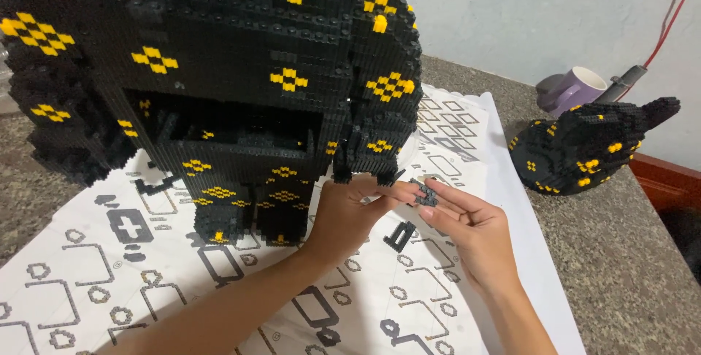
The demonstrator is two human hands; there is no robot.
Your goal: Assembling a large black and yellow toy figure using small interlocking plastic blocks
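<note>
A large black brick-built model with yellow diamond patterns fills the upper left and stands on a white printed sheet. My left hand reaches under the model's right lower corner, fingertips touching its bottom edge. My right hand lies palm up just right of it, holding a small dark grey brick piece at its fingertips. The two hands' fingertips meet around that piece. A small black brick part lies on the sheet below the hands.
A separate black and yellow brick section rests on the speckled stone counter at the right. Behind it stand a purple and white mug and a grey tool with red cables. A wooden edge lies far right.
</note>
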